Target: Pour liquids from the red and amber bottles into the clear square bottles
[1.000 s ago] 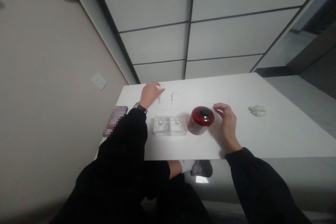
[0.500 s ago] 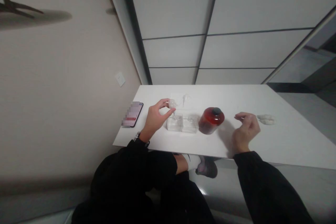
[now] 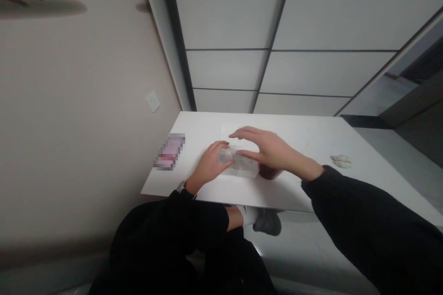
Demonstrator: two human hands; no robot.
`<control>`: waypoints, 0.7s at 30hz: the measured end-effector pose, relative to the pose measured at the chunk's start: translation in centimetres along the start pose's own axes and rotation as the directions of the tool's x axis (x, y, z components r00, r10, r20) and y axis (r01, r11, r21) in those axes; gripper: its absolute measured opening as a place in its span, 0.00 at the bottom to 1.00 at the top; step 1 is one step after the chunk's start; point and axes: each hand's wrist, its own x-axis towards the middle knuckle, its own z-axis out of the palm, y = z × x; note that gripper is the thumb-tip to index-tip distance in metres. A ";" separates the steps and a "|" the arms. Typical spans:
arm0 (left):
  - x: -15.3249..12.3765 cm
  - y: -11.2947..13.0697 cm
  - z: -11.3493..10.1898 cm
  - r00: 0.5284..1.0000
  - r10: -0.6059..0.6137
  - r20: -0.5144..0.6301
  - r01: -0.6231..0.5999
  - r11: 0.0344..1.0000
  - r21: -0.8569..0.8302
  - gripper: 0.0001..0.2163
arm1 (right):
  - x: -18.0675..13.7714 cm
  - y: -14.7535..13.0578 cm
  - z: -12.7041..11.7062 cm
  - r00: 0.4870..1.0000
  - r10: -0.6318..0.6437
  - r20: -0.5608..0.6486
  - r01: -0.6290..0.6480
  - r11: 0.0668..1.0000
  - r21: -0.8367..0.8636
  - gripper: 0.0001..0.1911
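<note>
We are looking at a small clear bottle (image 3: 226,156) that our left hand (image 3: 209,166) is pinching between thumb and fingertips, just above a clear two-part box (image 3: 242,169) sitting on the white table (image 3: 311,138). The bottle is see-through and pale, tilted, and too blurred for us to read any detail. The left hand is curling around it from the wrist side, the wrist bending upward off the table edge, a watch (image 3: 182,187) showing at the cuff of the black sleeve (image 3: 173,221).

Our right hand (image 3: 266,150) is reaching across from the other side, palm down, fingers spread and slightly bent, hovering over the box with fingertips near the bottle; it is gripping nothing that we can see. Beneath its palm a dark red jar (image 3: 268,174) is showing only as a sliver.

Beyond the left hand's knuckles a phone (image 3: 169,151) is lying flat on the table. Well past the right forearm a crumpled white wad (image 3: 341,161) is resting near the table's far side.
</note>
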 end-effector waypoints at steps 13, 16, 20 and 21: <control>-1.9 -1.9 1.4 0.964 -0.247 0.094 0.253 0.966 -0.060 0.39 | 5.5 -2.1 3.2 0.825 0.156 0.543 0.171 0.847 -0.503 0.16; -1.9 -1.8 1.4 0.959 -0.269 0.092 0.273 0.961 -0.037 0.36 | 5.9 -2.8 2.6 0.785 0.077 0.614 0.257 0.863 -0.436 0.20; -2.0 -2.1 1.7 0.969 -0.230 0.086 0.237 0.969 -0.074 0.36 | 6.3 -3.4 2.7 0.743 0.162 0.650 0.261 0.823 -0.504 0.15; -2.0 -2.2 1.7 0.971 -0.222 0.085 0.229 0.970 -0.087 0.37 | 6.3 -3.5 2.9 0.741 0.192 0.643 0.250 0.810 -0.530 0.17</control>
